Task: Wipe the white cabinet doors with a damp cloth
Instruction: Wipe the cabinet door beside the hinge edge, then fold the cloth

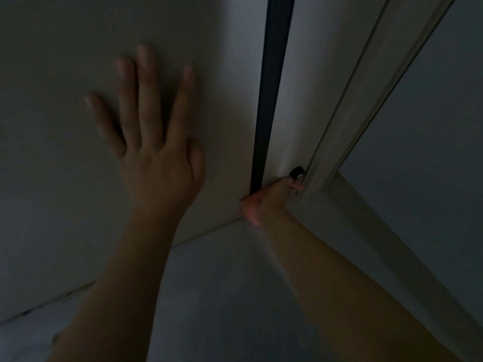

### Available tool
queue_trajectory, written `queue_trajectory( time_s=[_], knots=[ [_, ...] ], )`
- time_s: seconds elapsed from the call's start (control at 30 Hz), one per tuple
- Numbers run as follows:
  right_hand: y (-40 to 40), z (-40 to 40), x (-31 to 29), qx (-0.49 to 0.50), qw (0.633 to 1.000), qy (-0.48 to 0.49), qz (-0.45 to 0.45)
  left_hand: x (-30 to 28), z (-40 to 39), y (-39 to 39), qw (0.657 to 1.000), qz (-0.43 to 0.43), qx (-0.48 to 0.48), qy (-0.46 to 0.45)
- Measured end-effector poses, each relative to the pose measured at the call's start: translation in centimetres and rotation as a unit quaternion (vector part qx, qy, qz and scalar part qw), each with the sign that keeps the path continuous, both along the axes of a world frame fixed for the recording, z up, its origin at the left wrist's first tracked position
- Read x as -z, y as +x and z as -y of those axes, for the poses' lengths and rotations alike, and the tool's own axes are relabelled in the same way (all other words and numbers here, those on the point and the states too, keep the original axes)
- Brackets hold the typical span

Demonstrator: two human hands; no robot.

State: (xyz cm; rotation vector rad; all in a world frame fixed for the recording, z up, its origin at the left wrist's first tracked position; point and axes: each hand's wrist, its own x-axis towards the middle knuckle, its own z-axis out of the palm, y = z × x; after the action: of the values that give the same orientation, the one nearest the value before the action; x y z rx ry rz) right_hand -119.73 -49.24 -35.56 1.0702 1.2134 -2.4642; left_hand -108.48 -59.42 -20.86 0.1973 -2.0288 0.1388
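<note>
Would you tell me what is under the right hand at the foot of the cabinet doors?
A pink cloth shows beneath the right hand, low on the door; most of it is covered.

The room is dim, everything in grey shadow. A grey floor point(222, 296) fills the lower part toward six o'clock. At about two o'clock a pale door frame point(347, 105) slants up, with a plain grey wall point(431, 126) beyond it at three o'clock. A small dark fitting point(297, 171) sits at the frame's foot.
</note>
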Motion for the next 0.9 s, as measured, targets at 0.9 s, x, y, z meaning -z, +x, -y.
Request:
queue_trajectory(
  time_s=[0.9],
  knots=[
    [17.1,1.8,-8.5,-0.444,0.778,0.268,-0.354,0.4,3.5,10.1,0.964,0.195,0.152,0.094]
  ],
)
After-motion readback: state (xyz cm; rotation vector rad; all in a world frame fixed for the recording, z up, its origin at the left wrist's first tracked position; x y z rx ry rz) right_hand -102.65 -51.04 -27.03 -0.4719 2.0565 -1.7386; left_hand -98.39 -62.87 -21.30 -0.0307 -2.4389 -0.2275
